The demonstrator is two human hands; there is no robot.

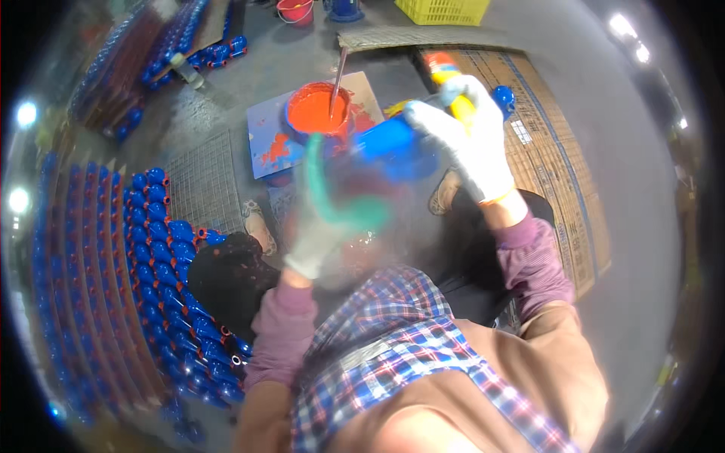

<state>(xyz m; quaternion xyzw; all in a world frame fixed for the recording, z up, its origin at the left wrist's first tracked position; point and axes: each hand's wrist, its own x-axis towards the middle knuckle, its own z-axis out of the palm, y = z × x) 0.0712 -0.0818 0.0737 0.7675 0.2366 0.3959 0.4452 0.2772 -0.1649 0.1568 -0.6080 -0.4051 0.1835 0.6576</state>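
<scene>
My right hand (472,140), in a white glove, is closed round a yellow cylindrical thing with a red end (442,66). A blurred blue part (389,147) is just left of its fingers; whether that hand grips it too I cannot tell. My left hand (317,234), gloved in white, is smeared by motion over my lap. A curved green thing (343,208) is at its fingers, also too blurred to name. In front of my hands stands a bucket of orange-red paint (313,113) with a stick (337,79) leaning in it.
Under the bucket lies a paint-stained board (266,128). Many blue fittings with red ends (158,249) are stacked in rows at left. Flattened cardboard (559,151) on the right bears another blue fitting (504,100). A red pail (294,11) and yellow crate (442,11) are at the far side.
</scene>
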